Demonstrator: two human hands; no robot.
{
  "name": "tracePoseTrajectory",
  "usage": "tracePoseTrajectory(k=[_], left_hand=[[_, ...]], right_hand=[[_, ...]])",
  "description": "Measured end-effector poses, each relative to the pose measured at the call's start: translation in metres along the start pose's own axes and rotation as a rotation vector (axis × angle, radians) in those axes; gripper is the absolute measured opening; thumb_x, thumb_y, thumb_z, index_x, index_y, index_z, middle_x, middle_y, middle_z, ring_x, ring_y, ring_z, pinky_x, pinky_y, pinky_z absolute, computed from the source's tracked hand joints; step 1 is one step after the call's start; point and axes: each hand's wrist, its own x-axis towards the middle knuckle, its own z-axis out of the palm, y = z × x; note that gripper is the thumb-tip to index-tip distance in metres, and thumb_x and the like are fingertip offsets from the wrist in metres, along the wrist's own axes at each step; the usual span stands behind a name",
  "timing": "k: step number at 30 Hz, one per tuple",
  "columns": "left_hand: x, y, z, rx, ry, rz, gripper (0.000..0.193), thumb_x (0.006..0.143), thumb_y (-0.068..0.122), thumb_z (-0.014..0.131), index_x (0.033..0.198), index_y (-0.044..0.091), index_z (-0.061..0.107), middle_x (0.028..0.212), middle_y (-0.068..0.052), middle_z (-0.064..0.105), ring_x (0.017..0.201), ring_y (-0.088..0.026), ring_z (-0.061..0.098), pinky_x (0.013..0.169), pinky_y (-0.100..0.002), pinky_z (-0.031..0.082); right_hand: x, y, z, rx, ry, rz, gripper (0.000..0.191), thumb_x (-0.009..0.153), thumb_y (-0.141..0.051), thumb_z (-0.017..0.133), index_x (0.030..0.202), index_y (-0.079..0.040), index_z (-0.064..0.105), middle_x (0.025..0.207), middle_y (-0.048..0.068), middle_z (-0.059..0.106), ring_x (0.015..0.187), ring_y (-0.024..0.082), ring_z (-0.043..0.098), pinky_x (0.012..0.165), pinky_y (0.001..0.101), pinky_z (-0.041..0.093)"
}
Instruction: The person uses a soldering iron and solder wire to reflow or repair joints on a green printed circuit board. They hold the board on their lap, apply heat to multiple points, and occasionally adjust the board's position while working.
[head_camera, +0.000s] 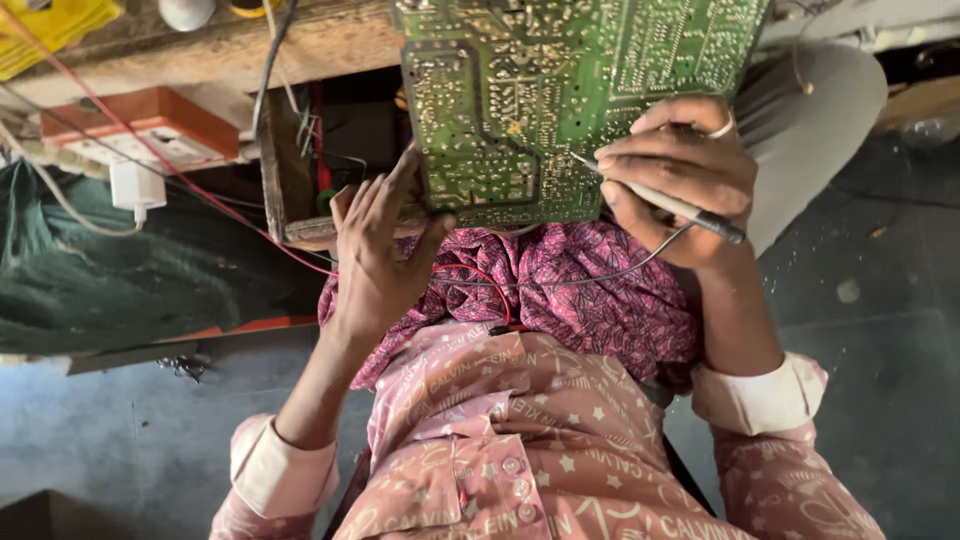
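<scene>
A green circuit board (560, 90) with its soldered underside facing me stands upright above my lap. My left hand (378, 250) props its lower left corner, thumb under the bottom edge and fingers spread behind it. My right hand (680, 175) grips a thin grey probe (665, 203) like a pen, its metal tip touching the board near the lower right edge. A thin black wire (600, 278) runs from the probe across a magenta patterned cloth (590, 290) on my lap, beside a red wire (480, 275).
A wooden bench edge (230, 50) runs across the top left, with an orange-topped box (140, 120), a white plug adapter (137, 186) and red and black cables. A dark green cloth (120, 270) lies at the left. Grey floor (880, 300) shows on both sides.
</scene>
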Motion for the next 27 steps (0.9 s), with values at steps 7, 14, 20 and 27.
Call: tracePoseTrajectory(k=[7, 14, 20, 27], left_hand=[[0.005, 0.015, 0.008, 0.006, -0.010, 0.018, 0.086, 0.095, 0.031, 0.081, 0.161, 0.003, 0.034, 0.110, -0.006, 0.073, 0.104, -0.025, 0.065, 0.106, -0.047, 0.035], [0.000, 0.022, 0.012, 0.012, -0.015, 0.036, 0.086, 0.095, 0.032, 0.082, 0.162, 0.004, 0.036, 0.110, -0.005, 0.074, 0.104, -0.025, 0.064, 0.104, -0.043, 0.037], [-0.002, 0.023, 0.010, 0.009, -0.008, 0.035, 0.086, 0.095, 0.032, 0.083, 0.161, 0.004, 0.036, 0.112, -0.007, 0.073, 0.104, -0.026, 0.064, 0.105, -0.044, 0.037], [-0.004, 0.019, 0.012, -0.006, 0.006, 0.053, 0.085, 0.096, 0.032, 0.083, 0.163, 0.007, 0.036, 0.127, -0.010, 0.072, 0.113, -0.027, 0.064, 0.107, -0.042, 0.037]], right_hand=[[0.002, 0.021, -0.015, 0.073, -0.122, -0.031, 0.013, 0.089, -0.010, 0.084, 0.101, -0.011, 0.080, 0.105, 0.004, 0.079, 0.109, 0.022, 0.064, 0.093, 0.0338, 0.051], [-0.015, 0.029, -0.017, -0.012, -0.121, -0.079, 0.014, 0.090, -0.014, 0.087, 0.103, -0.009, 0.082, 0.103, 0.003, 0.080, 0.104, 0.020, 0.066, 0.098, 0.0383, 0.046], [-0.015, 0.028, -0.009, 0.114, -0.037, -0.068, 0.011, 0.091, -0.011, 0.083, 0.101, -0.010, 0.079, 0.103, 0.003, 0.079, 0.103, 0.022, 0.067, 0.100, 0.0360, 0.047], [-0.016, 0.022, -0.012, 0.085, -0.049, -0.064, 0.011, 0.092, -0.011, 0.084, 0.103, -0.008, 0.080, 0.104, 0.005, 0.079, 0.103, 0.024, 0.067, 0.100, 0.0383, 0.047]])
